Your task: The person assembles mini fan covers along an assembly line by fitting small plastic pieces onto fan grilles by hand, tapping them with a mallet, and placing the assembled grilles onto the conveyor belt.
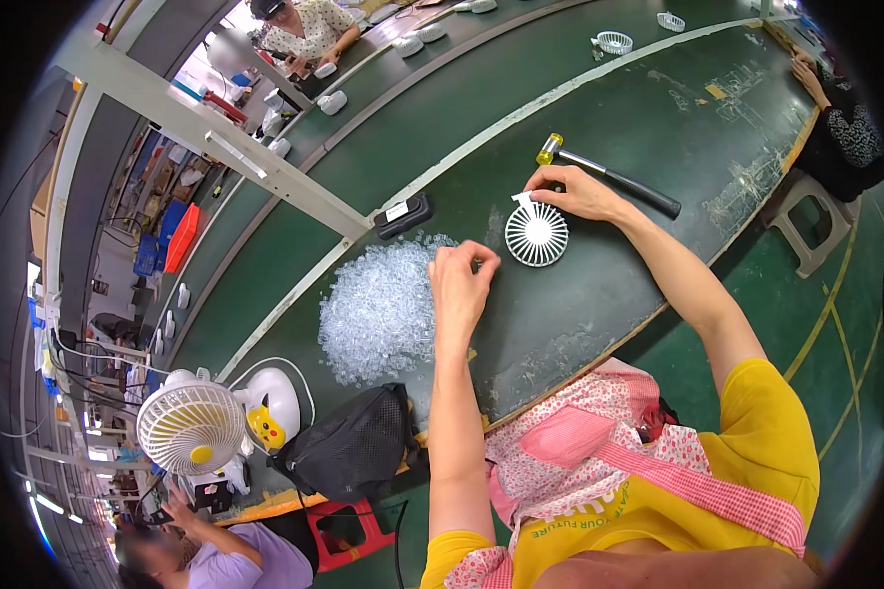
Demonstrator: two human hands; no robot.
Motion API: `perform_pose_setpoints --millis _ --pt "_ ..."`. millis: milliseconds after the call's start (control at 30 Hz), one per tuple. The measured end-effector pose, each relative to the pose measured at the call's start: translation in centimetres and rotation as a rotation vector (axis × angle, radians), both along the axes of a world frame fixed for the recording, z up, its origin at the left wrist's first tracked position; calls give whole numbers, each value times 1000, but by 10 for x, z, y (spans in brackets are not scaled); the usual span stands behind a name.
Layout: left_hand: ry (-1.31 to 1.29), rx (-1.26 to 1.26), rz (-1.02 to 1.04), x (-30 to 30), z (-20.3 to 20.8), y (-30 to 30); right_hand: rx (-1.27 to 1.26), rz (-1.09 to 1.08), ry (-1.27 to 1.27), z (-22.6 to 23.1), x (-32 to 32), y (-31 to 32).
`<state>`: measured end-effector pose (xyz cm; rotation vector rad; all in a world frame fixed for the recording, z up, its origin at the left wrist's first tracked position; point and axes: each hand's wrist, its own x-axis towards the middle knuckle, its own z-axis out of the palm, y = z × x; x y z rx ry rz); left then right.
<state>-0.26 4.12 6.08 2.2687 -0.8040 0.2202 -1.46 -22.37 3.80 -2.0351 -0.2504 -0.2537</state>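
Three small white grilles (538, 232), one hammer (611, 176), one black bag (354, 444), two stools (839, 228), one fan (192, 427)

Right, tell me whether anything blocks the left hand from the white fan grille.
Nothing visible stands between the left hand and the white fan grille, which the right hand holds. The heap of small clear pieces lies on the left hand's other side.

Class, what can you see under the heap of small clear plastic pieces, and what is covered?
Dark green tabletop shows around the heap of clear pieces; whatever lies beneath is covered by them. The left hand hides part of the heap's right edge.
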Motion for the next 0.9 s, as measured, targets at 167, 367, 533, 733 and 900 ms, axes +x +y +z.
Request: perform_pose_setpoints --millis 167,367,533,733,900 --pt "815 -943 -85 11 -14 -14 198 -18 -100 13 -16 29" --pt "1015 -1174 -105 12 -28 -19 207 2 -168 18 -27 57" --pt "1048 -1178 -98 5 -21 -27 178 20 -148 17 -31 57" --pt "925 -1148 -66 5 -24 -27 176 -7 -161 17 -26 60" --pt "517 -762 59 -1 -22 -30 86 -99 -232 15 -23 65"
